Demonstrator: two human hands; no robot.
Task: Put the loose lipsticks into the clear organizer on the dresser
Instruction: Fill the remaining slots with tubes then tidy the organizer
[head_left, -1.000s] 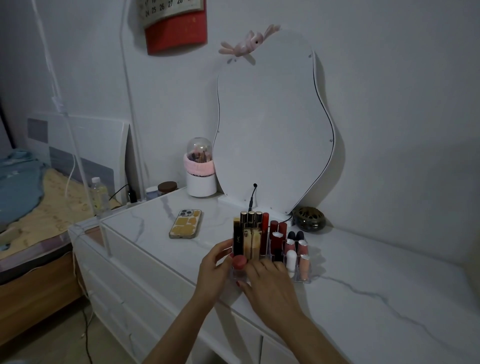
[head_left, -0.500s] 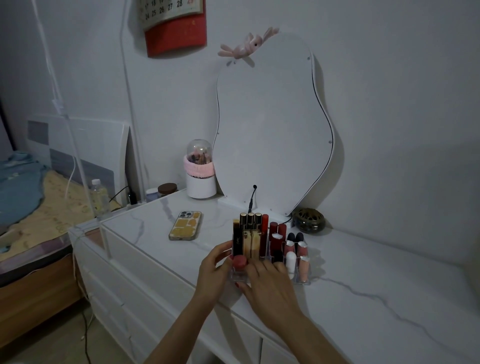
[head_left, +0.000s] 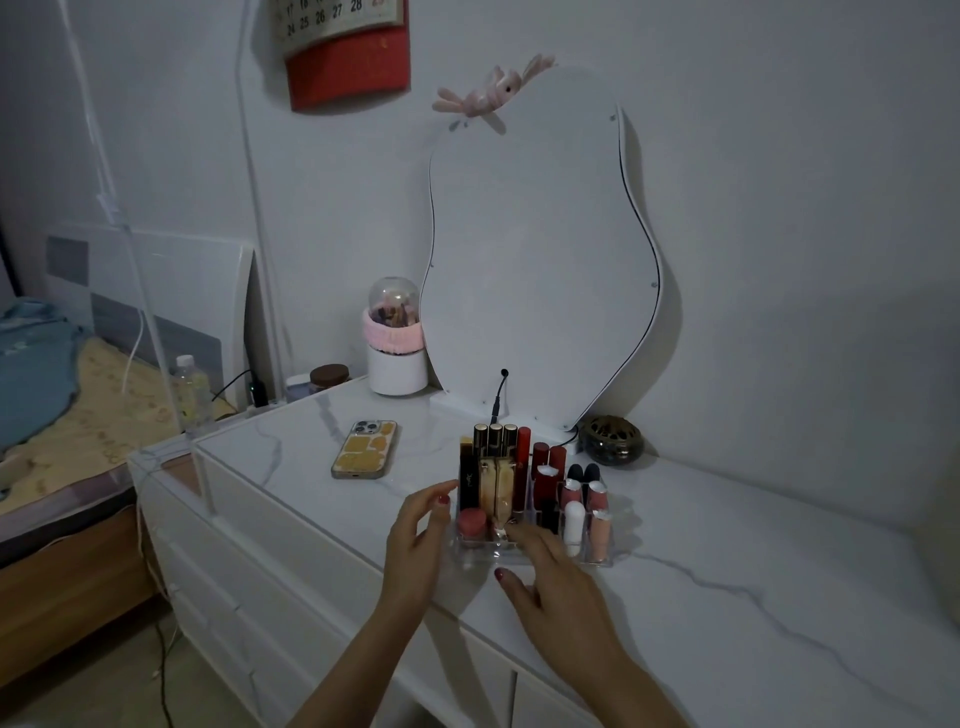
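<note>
The clear organizer (head_left: 602, 557) stands on the white marble dresser top (head_left: 753, 561) in front of the mirror. Several lipsticks stand upright in its slots: black and gold tubes (head_left: 470, 480) at the left, red ones (head_left: 543, 475) in the middle, pink and white ones (head_left: 597, 519) at the right, and a short pink one (head_left: 471, 522) at the front left. My left hand (head_left: 418, 540) rests against the organizer's left side, fingers apart. My right hand (head_left: 556, 587) lies spread at the organizer's front edge, fingertips touching it. Neither hand holds a lipstick.
A phone (head_left: 365, 449) in a yellow case lies left of the organizer. A wavy white mirror (head_left: 535, 260) leans on the wall, with a dark round dish (head_left: 612, 439) to its right and a white brush holder (head_left: 396, 353) to its left. A bed lies beyond the dresser's left edge.
My right hand has slid slightly back from the organizer's front, uncovering more of its front slots. My left hand stays at the organizer's left side.
</note>
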